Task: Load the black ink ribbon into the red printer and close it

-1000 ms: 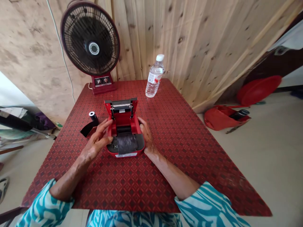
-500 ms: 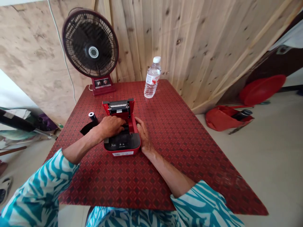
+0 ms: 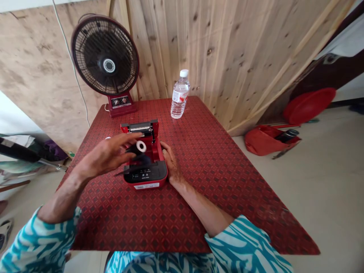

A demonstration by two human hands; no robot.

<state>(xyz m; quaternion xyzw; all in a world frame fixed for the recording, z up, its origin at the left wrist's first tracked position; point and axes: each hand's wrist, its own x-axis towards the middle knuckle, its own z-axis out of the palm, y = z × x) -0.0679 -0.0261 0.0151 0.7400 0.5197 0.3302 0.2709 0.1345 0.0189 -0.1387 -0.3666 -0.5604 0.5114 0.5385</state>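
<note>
A red and black label printer [image 3: 145, 175] stands on the table with its lid [image 3: 139, 126] raised. Above its inner bay, my left hand [image 3: 106, 154] grips a black ribbon roll [image 3: 135, 148] with a white core between thumb and fingers. A loose dark strip of ribbon hangs from the roll across the printer's front. My right hand [image 3: 172, 163] holds the printer's right side, its fingers along the wall. Behind my left hand, only the white end of another roll [image 3: 108, 138] shows on the table; the rest is hidden.
The patterned red table [image 3: 222, 197] bears a fan [image 3: 121, 106] at the back left and a water bottle [image 3: 179, 96] at the back middle. A wooden wall [image 3: 222, 45] rises behind. On the floor to the right lie a red bag [image 3: 257, 142] and a red basin [image 3: 309, 106].
My left hand has come up and back from inside the printer with the black ribbon roll in its fingers, and now covers most of the roll on the table. My right hand stays put.
</note>
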